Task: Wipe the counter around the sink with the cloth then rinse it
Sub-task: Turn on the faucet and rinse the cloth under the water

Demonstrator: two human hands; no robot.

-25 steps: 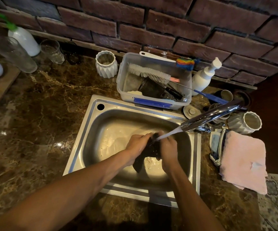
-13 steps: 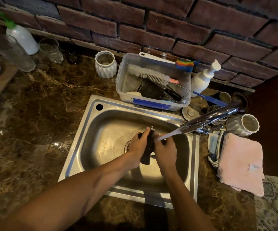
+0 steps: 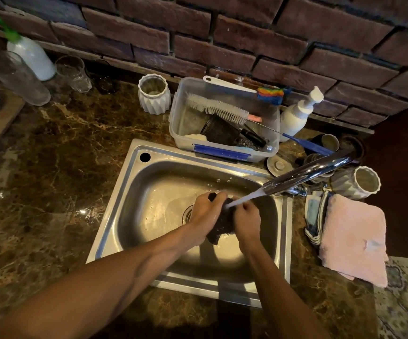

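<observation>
Over sink (image 3: 124, 192): left hand (image 3: 204, 212), right hand (image 3: 247, 220) clench dark cloth (image 3: 222, 225).

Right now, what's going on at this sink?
A person is rinsing a dark cloth over the steel sink. The left hand and the right hand both grip the cloth, bunched between them, and the stream from the faucet lands on it. On the brown marble counter to the right lies a folded pink towel, untouched. Behind the sink, a clear plastic tub holds brushes.
</observation>
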